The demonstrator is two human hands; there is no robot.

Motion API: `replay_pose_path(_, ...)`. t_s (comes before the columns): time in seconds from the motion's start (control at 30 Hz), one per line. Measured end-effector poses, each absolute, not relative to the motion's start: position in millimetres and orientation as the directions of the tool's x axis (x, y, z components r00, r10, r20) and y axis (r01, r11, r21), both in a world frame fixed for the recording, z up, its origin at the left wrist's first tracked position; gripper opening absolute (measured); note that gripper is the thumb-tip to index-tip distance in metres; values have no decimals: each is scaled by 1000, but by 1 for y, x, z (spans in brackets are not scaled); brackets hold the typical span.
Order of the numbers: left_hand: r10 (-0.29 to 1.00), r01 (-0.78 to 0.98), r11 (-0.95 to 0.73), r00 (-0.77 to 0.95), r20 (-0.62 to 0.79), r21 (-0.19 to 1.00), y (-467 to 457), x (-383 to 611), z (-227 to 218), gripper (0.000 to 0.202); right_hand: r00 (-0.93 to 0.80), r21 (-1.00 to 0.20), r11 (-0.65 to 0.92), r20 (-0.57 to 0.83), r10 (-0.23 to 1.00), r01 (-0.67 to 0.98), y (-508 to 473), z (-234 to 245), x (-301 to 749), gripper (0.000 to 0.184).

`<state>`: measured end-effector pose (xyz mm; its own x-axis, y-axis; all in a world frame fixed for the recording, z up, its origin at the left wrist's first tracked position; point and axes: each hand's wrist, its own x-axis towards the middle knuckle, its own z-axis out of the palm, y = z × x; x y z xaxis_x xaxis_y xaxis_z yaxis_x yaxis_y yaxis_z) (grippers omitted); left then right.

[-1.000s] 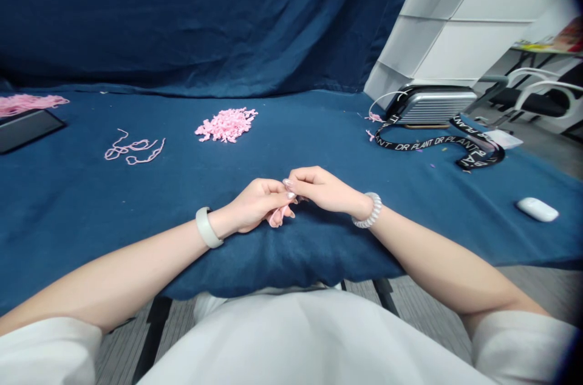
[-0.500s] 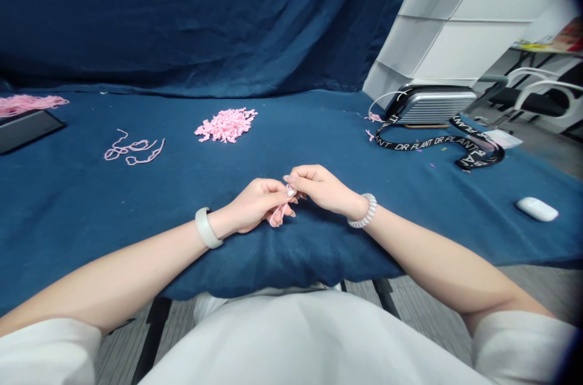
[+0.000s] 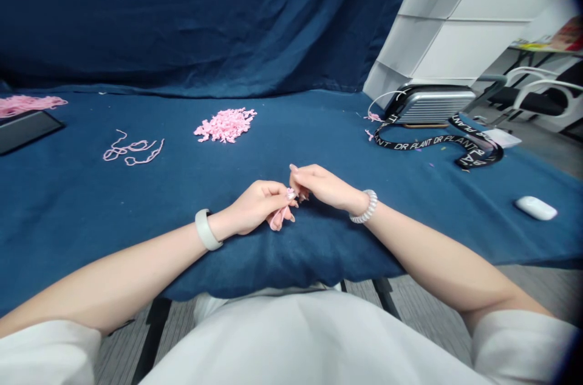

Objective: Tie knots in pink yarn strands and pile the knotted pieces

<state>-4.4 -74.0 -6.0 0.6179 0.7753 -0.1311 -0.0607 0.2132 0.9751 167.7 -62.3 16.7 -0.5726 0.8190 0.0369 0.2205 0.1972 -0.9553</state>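
Near the table's front edge, my left hand (image 3: 266,206) pinches a short length of pink yarn (image 3: 279,215) between thumb and forefinger. A loop of it hangs down across the curled fingers. Close against those fingertips is my right hand (image 3: 321,184), its fingers bent inward and its thumb tip raised at the top. What the right fingers hold, if anything, is too small and hidden to make out. Beyond the hands lies a heap of small pink yarn pieces (image 3: 225,125). A longer tangled strand of pink yarn (image 3: 132,148) rests to its left.
A blue cloth (image 3: 191,184) covers the table. At far left, more pink yarn (image 3: 30,104) lies by a dark flat device (image 3: 30,130). To the right are a silver ribbed case (image 3: 437,104), a black lettered lanyard (image 3: 423,143) and a small white case (image 3: 536,207).
My right hand's thumb and forefinger have lifted slightly up and away from the left fingertips. The left hand stays nearly in place, still pinching the pink yarn.
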Motion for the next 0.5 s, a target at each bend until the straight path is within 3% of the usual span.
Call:
replay_pose_path(0.13,768,-14,172,627,-126,985,-75,-4,-5,24,-626,-910,255,-6,780,326,-66,20,170,59)
replay_pose_path(0.27,748,75,114,650,-135,991,-76,-5,-2,20,-643,-868,273,-68,763,416,-71,23,169,51)
replay_pose_path(0.5,727,97,104,672,-142,990,-76,-5,0,19,-613,-906,131,-161,774,402,-71,26,166,40)
